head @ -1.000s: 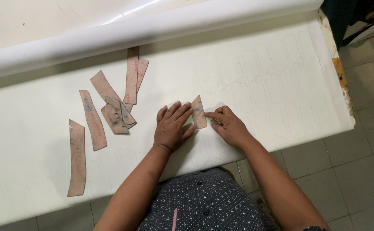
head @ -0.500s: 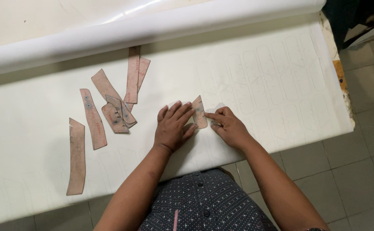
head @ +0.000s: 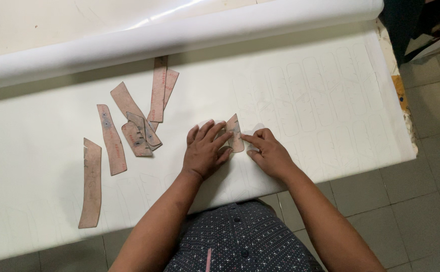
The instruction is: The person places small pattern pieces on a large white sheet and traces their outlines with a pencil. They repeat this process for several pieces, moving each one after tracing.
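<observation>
Brown cardboard template, small and pointed at the far end, lies flat on the cream sheet covering the counter, near its front edge. Left hand rests palm down with fingers spread, fingertips pressing the template's left edge; grip released, not clasping anything. Right hand sits just beside the template on its right, index finger stretched to touch that edge, other fingers curled loosely; can't tell if anything is pinched in them. Faint traced outlines cover the sheet right of the hands. Left of the hands, well apart: loose cluster of longer brown templates, some overlapping. White roll lies along the sheet's far side.
</observation>
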{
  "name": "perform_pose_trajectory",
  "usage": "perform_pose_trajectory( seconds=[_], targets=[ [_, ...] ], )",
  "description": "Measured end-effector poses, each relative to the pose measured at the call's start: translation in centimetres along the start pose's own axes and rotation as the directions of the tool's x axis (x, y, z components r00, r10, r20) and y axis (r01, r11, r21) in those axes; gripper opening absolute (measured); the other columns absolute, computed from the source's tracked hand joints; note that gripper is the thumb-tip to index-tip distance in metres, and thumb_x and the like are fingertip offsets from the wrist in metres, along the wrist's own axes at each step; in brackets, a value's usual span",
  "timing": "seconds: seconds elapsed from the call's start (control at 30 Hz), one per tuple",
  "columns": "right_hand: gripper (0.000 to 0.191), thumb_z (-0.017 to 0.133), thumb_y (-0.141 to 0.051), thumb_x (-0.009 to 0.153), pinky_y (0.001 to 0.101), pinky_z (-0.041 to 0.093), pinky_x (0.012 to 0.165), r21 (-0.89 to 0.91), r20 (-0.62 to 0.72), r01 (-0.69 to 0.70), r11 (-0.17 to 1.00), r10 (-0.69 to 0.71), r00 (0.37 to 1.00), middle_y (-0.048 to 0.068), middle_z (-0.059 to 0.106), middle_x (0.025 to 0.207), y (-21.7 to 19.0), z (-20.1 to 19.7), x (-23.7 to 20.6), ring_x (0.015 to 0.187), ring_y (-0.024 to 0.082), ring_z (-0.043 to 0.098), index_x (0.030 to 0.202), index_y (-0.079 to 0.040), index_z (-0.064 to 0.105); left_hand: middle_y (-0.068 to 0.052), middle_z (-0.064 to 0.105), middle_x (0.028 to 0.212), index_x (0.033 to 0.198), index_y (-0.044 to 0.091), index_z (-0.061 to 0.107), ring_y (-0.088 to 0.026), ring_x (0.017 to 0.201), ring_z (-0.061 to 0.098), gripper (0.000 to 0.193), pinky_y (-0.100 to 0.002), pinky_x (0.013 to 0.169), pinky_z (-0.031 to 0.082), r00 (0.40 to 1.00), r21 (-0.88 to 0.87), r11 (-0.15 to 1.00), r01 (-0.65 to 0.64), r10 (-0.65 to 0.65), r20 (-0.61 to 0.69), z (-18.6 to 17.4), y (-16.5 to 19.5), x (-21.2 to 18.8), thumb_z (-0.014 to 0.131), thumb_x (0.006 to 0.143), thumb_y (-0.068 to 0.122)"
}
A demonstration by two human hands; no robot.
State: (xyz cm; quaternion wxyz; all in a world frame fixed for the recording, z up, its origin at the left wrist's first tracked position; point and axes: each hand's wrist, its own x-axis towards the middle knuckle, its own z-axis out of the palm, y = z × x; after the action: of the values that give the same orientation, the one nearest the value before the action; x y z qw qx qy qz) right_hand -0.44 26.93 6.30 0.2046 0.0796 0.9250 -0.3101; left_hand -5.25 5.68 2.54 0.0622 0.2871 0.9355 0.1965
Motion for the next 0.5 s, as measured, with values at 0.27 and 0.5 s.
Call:
perform_pose_trajectory(
  seconds=[0.27, 0.5],
  targets=[
    [0.038, 0.05, -0.031, 0.108, 0.0331, 0.051, 0.093, 0.178, -0.266, 0.266, 0.947, -0.214, 0.94, 0.013, 0.054, 0.112, 0.2, -2.2, 1.6, 0.1, 0.022, 0.059, 0.124, -0.005, 0.074, -0.009, 0.052, 0.161, 0.145, 0.008, 0.05, -0.025, 0.128, 0.06, 0.044, -0.039, 0.108, 0.046, 0.972, 0.153, 0.987, -0.041, 0.005, 0.234, -1.1, 3.8, 0.8, 0.043, 0.103, 0.016],
    [0.033, 0.054, -0.034, 0.102, 0.0333, 0.054, 0.082, 0.27, -0.123, 0.095, 0.958, -0.063, 0.99, 0.007, 0.073, 0.098, -4.2, -4.4, 4.7, 0.091, 0.018, 0.069, 0.111, -0.005, 0.068, -0.026, 0.071, 0.088, 0.161, 0.009, 0.018, -0.046, 0.081, 0.07, 0.061, -0.055, 0.079, 0.056, 0.889, -0.188, 0.913, 0.362, -0.278, 0.364, -2.2, 5.9, 1.4, 0.028, 0.106, 0.036]
  ],
)
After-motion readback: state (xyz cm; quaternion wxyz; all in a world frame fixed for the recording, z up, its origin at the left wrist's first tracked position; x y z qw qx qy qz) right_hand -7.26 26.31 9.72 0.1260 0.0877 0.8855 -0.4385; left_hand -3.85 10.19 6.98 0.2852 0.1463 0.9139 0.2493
